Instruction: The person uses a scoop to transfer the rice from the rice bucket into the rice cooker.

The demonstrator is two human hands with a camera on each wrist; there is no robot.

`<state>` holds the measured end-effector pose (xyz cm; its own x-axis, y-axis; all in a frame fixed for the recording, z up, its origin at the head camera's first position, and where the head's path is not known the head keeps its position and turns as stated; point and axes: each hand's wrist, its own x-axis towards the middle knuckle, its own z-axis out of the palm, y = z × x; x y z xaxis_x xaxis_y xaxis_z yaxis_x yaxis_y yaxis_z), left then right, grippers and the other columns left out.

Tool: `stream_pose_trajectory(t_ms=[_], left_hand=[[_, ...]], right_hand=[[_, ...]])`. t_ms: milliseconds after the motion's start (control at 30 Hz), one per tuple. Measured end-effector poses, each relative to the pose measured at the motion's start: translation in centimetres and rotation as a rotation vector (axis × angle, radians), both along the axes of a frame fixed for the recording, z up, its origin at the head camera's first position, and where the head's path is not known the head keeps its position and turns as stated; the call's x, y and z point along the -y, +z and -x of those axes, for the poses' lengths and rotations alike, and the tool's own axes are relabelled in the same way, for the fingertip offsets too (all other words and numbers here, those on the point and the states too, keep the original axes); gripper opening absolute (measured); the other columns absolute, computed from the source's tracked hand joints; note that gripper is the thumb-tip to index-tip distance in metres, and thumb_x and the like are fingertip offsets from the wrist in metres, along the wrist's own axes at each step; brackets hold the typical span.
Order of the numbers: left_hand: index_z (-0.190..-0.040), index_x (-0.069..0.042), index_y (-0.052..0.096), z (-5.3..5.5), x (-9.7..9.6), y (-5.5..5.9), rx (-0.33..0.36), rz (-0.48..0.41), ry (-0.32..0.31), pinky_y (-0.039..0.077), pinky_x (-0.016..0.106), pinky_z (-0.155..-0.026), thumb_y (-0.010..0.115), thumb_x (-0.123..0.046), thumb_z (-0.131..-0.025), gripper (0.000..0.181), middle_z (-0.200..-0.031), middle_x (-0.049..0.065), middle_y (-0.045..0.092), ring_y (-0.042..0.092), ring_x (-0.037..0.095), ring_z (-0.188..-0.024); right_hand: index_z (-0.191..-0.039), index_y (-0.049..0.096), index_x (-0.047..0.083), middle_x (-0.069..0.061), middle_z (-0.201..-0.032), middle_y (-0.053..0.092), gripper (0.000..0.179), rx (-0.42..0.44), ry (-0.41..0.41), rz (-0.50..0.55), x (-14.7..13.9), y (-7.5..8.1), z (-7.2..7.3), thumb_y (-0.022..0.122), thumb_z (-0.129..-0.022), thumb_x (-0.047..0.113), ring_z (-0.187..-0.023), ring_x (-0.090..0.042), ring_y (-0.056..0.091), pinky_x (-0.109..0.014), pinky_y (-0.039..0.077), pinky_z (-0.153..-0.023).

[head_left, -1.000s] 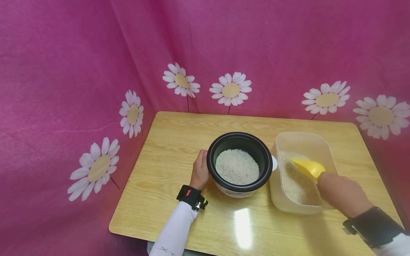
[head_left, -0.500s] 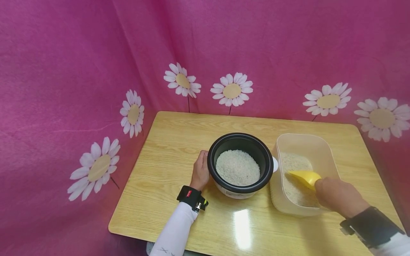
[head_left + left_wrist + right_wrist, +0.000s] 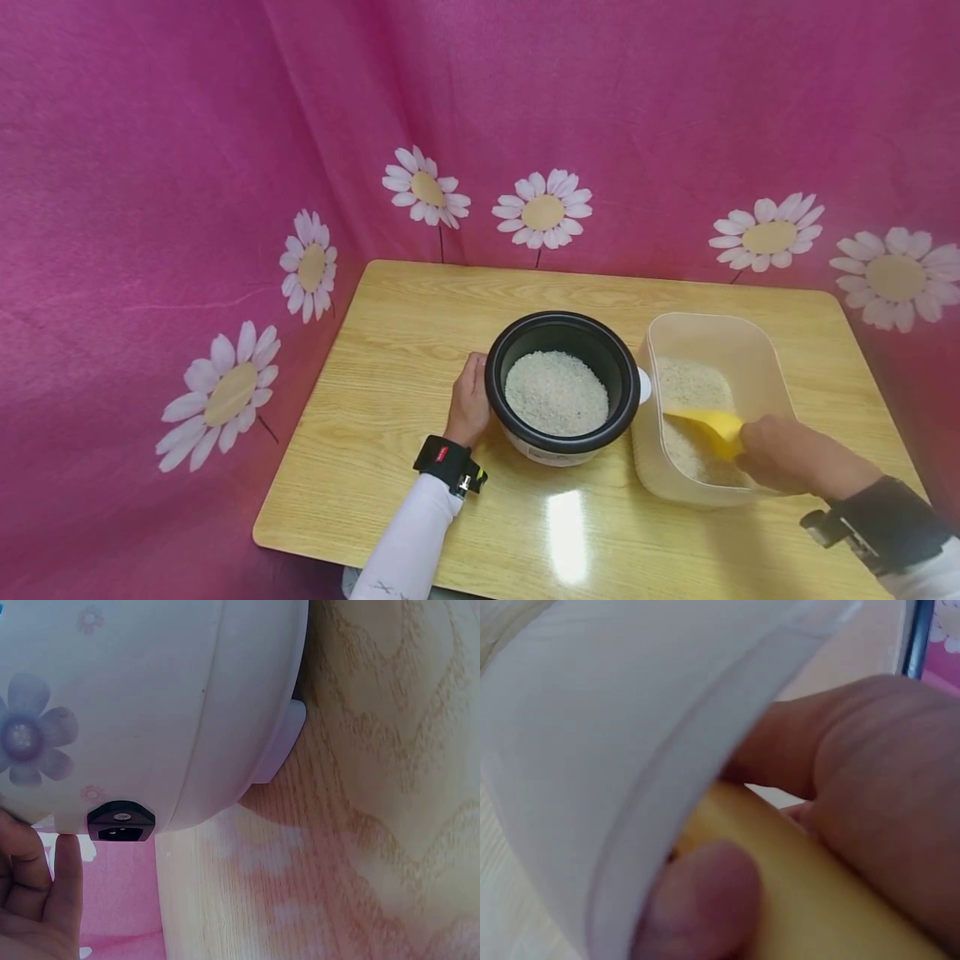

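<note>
A rice cooker (image 3: pixel 558 454) with a black inner pot stands mid-table, and rice (image 3: pixel 557 393) covers the pot's bottom. My left hand (image 3: pixel 468 402) holds the cooker's left side; in the left wrist view its fingers (image 3: pixel 66 881) are at the floral white body (image 3: pixel 150 697), near a power socket (image 3: pixel 121 823). To the right, a translucent bin (image 3: pixel 651 467) contains more rice (image 3: pixel 693 383). Inside it, my right hand (image 3: pixel 787 454) grips a yellow scoop (image 3: pixel 720 429), whose front end is down at the rice. The right wrist view shows fingers around the yellow handle (image 3: pixel 802 892), partly hidden by the bin's wall.
Both containers stand close together on a wooden table (image 3: pixel 397 333) with rounded corners. A white side handle (image 3: pixel 645 385) of the cooker sits against the bin. Behind and to the left hangs a pink curtain (image 3: pixel 630 100) with printed daisies.
My right hand has brought the scoop lower and nearer the front of the bin, and the scoop has tilted. My left hand and the cooker keep their place.
</note>
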<state>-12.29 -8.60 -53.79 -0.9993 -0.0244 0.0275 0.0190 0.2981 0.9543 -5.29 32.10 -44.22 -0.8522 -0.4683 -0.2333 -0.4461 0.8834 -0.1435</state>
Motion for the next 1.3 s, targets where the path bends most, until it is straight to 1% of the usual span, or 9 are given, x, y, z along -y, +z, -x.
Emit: stream_pose_trajectory(t_ms=[100, 233, 467, 667, 767, 867, 1000, 1133, 1300], left_hand=[[-0.123, -0.01, 0.058, 0.0, 0.0, 0.0, 0.001, 0.004, 0.001, 0.049, 0.025, -0.085, 0.03, -0.036, -0.114, 0.039, -0.11, 0.012, 0.069, 0.059, 0.018, -0.096], [-0.122, -0.01, 0.058, 0.0, -0.1, 0.1, -0.002, 0.006, 0.003, 0.048, 0.024, -0.085, 0.03, -0.036, -0.114, 0.039, -0.109, 0.012, 0.069, 0.059, 0.018, -0.095], [-0.121, -0.01, 0.059, 0.0, -0.1, -0.2, -0.003, 0.01, 0.004, 0.048, 0.025, -0.084, 0.031, -0.035, -0.114, 0.038, -0.108, 0.012, 0.068, 0.058, 0.017, -0.094], [-0.12, -0.01, 0.059, 0.0, 0.0, -0.2, -0.012, 0.017, 0.016, 0.048, 0.026, -0.085, 0.032, -0.034, -0.114, 0.037, -0.108, 0.012, 0.069, 0.059, 0.018, -0.095], [-0.121, -0.01, 0.059, 0.1, 0.0, -0.1, -0.01, 0.012, 0.012, 0.048, 0.025, -0.084, 0.031, -0.035, -0.114, 0.038, -0.108, 0.012, 0.068, 0.059, 0.018, -0.095], [-0.121, -0.01, 0.058, 0.0, -0.1, -0.1, -0.003, 0.006, 0.002, 0.047, 0.025, -0.083, 0.03, -0.037, -0.114, 0.039, -0.108, 0.012, 0.068, 0.058, 0.018, -0.094], [-0.122, -0.01, 0.058, 0.0, -0.1, 0.0, -0.003, 0.007, 0.005, 0.047, 0.025, -0.085, 0.03, -0.036, -0.114, 0.039, -0.108, 0.012, 0.068, 0.058, 0.018, -0.095], [-0.122, -0.009, 0.058, 0.0, 0.0, 0.1, -0.007, 0.011, 0.009, 0.048, 0.025, -0.086, 0.031, -0.035, -0.114, 0.038, -0.109, 0.012, 0.069, 0.059, 0.018, -0.096], [-0.122, -0.009, 0.058, 0.0, -0.1, 0.2, -0.01, 0.016, 0.005, 0.048, 0.026, -0.086, 0.032, -0.034, -0.114, 0.038, -0.109, 0.013, 0.068, 0.059, 0.019, -0.096]], right_hand=[[-0.069, 0.057, 0.012, 0.004, -0.058, 0.048, 0.024, 0.112, -0.043, 0.031, -0.1, 0.3, 0.2, 0.073, -0.087, 0.013, -0.048, -0.009, 0.041, -0.023, 0.036, -0.045], [-0.075, 0.059, 0.011, 0.002, -0.06, 0.051, 0.02, 0.283, -0.141, 0.058, -0.1, 1.0, 0.5, 0.068, -0.092, 0.016, -0.045, -0.01, 0.046, -0.023, 0.039, -0.041], [-0.087, 0.063, 0.009, 0.0, -0.064, 0.055, 0.018, 0.475, -0.243, 0.108, -0.3, 1.1, 1.0, 0.065, -0.097, 0.023, -0.047, -0.012, 0.049, -0.023, 0.041, -0.045], [-0.088, 0.059, 0.007, -0.001, -0.067, 0.056, 0.022, 0.55, -0.29, 0.157, -0.5, 1.0, 1.5, 0.065, -0.098, 0.026, -0.049, -0.012, 0.049, -0.022, 0.039, -0.044], [-0.091, 0.059, 0.006, -0.002, -0.07, 0.057, 0.021, 0.574, -0.302, 0.191, -0.5, 0.9, 1.5, 0.063, -0.099, 0.026, -0.052, -0.013, 0.049, -0.021, 0.039, -0.045], [-0.095, 0.061, 0.005, -0.002, -0.071, 0.057, 0.023, 0.609, -0.345, 0.234, -0.6, 0.6, 1.4, 0.062, -0.1, 0.028, -0.054, -0.012, 0.048, -0.022, 0.038, -0.046], [-0.094, 0.059, 0.004, 0.0, -0.067, 0.053, 0.024, 0.693, -0.403, 0.373, -0.6, 0.1, 1.2, 0.061, -0.102, 0.027, -0.05, -0.01, 0.043, -0.021, 0.036, -0.046], [-0.081, 0.055, 0.007, 0.005, -0.061, 0.049, 0.027, 0.77, -0.383, 0.499, -0.5, -0.4, 1.3, 0.058, -0.103, 0.024, -0.044, -0.006, 0.039, -0.018, 0.033, -0.042], [-0.07, 0.053, 0.01, 0.006, -0.056, 0.047, 0.037, 0.781, -0.33, 0.512, -0.6, -0.5, 1.4, 0.055, -0.104, 0.024, -0.04, -0.004, 0.039, -0.019, 0.032, -0.04]])
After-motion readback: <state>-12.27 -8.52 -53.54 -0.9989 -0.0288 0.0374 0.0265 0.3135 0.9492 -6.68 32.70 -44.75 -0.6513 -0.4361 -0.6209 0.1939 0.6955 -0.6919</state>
